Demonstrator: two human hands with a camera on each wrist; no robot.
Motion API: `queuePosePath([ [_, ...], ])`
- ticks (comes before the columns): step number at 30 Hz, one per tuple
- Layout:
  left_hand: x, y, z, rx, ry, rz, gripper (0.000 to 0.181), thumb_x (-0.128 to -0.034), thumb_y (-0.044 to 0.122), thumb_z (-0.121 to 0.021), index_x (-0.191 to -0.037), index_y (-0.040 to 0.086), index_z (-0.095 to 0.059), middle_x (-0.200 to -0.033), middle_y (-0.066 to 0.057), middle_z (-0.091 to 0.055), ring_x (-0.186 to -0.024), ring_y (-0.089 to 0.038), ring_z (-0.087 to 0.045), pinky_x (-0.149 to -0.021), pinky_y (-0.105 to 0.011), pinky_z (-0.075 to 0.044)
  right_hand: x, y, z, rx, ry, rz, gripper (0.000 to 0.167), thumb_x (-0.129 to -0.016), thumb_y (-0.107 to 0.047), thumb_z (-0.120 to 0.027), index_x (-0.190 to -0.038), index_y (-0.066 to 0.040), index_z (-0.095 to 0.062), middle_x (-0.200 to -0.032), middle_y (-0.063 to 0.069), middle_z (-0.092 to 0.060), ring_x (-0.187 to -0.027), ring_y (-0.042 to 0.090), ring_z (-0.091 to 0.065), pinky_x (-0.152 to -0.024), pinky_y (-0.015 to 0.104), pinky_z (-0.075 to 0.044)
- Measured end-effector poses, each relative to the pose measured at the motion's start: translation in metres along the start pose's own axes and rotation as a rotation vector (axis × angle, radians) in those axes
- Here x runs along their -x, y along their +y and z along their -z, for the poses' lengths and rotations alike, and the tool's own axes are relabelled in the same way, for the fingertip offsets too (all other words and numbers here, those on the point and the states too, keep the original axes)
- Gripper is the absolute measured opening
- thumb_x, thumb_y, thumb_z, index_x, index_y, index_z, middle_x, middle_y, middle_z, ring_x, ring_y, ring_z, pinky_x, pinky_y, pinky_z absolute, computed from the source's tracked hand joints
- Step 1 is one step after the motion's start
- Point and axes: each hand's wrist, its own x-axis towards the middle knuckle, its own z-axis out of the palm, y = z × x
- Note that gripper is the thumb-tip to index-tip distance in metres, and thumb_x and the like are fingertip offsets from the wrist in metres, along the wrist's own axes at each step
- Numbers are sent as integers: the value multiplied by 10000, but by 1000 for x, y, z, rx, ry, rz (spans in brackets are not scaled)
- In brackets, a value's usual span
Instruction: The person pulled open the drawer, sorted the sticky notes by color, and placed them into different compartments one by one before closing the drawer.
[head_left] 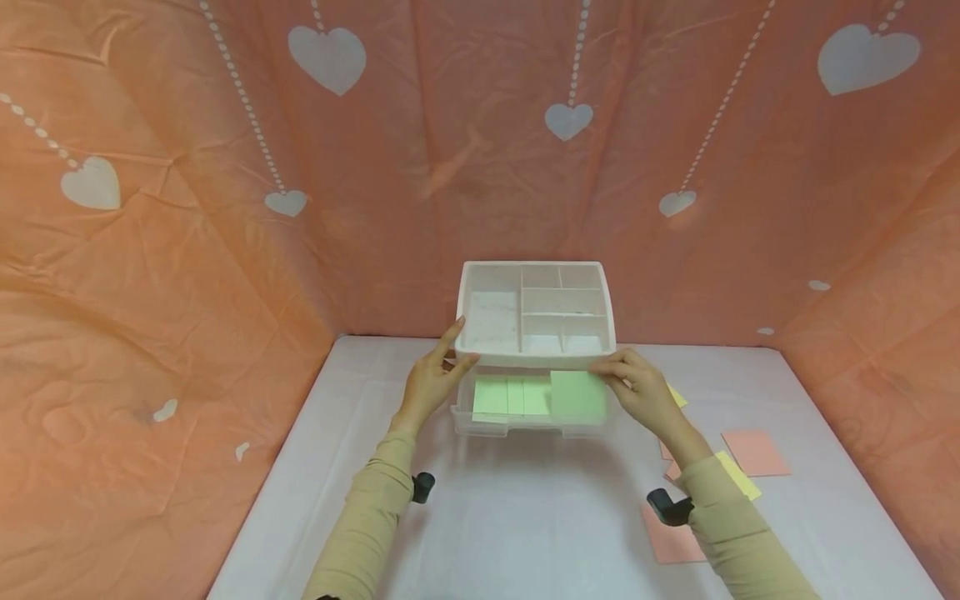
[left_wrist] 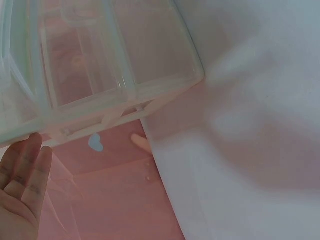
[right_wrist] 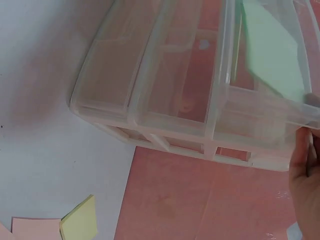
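A drawer organizer (left_wrist: 165, 40) of clear plastic with a white frame stands on the table, its white divided top tray (head_left: 491, 354) facing up. Its uppermost clear drawer (head_left: 495, 427) is pulled out, with green sticky notes (head_left: 577, 396) inside. My left hand (head_left: 431, 383) touches the organizer's left front corner. One finger lies along the tray's side, the thumb near its front edge; in the left wrist view the fingers look straight. At the right front corner, the fingers of my right hand (head_left: 637, 387) are bent and pinch the organizer's edge beside the green notes.
Pink sticky notes (head_left: 757, 452) and yellow sticky notes (head_left: 738, 477) lie scattered on the white table (head_left: 525, 533), right of the organizer. Close behind the organizer hangs an orange-pink cloth (head_left: 487, 167) with heart prints; it also rises at both sides.
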Motion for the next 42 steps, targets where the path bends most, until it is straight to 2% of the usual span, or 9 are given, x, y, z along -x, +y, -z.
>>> queuePosePath([
  [6, -1, 1, 1, 2, 2, -1, 641, -872, 480, -592, -1407, 524, -242, -1008, -125, -663, -835, -242, -675, -775, -423, -539, 1, 0, 0, 49, -40, -19, 195, -758, 75, -689, -890, -60, -742, -869, 49, -658, -870, 203, -559, -711, 282, -467],
  [12, -1, 0, 0, 18, 0, 3, 639, -872, 482, -593, -1404, 531, -242, -1011, -128, -664, -836, -244, -676, -776, -429, -539, 3, 1, 0, 30, -43, -37, 187, -747, 60, -707, -890, -56, -738, -861, 38, -639, -896, 222, -551, -734, 339, -464],
  [21, -2, -1, -3, -18, 3, 20, 636, -872, 514, -572, -1398, 554, -215, -1043, -124, -666, -854, -244, -680, -778, -448, -533, 4, 2, -1, 8, -52, -46, 176, -754, 65, -704, -890, -44, -730, -884, 23, -638, -905, 222, -564, -738, 300, -478],
  [25, -2, -1, -3, -20, 6, 21, 636, -873, 513, -572, -1398, 554, -216, -1044, -121, -664, -856, -243, -679, -781, -450, -531, 4, 0, 1, -9, -81, -117, 163, -793, 22, -687, -928, -60, -729, -920, 17, -643, -917, 163, -550, -700, 273, -468],
  [30, -3, -2, -4, -24, 8, 18, 644, -869, 511, -577, -1399, 553, -214, -1027, -115, -661, -850, -242, -680, -776, -443, -534, 6, -6, 5, -46, -128, -226, 161, -854, -66, -655, -1000, -87, -719, -964, -6, -639, -908, 38, -515, -728, 259, -477],
  [32, -3, -2, -4, -23, 8, 18, 644, -869, 511, -578, -1398, 555, -213, -1025, -116, -661, -848, -242, -679, -774, -442, -534, 7, -8, 6, -55, -133, -245, 163, -867, -93, -647, -1016, -91, -713, -966, -7, -637, -888, 25, -508, -741, 245, -477],
  [37, -3, -1, -4, -22, 5, 23, 636, -872, 517, -571, -1394, 563, -211, -1033, -115, -659, -855, -241, -677, -775, -446, -533, 10, -15, 7, -106, -109, -250, 178, -865, -99, -650, -1034, -89, -706, -969, 20, -645, -858, 12, -500, -725, 197, -452],
  [42, -3, -2, -4, -20, 6, 24, 638, -870, 515, -573, -1394, 563, -212, -1035, -119, -660, -857, -244, -678, -776, -446, -534, 12, -31, 5, -203, -21, -225, 200, -813, 14, -671, -1007, -27, -699, -920, 76, -658, -814, -31, -526, -713, 139, -444],
])
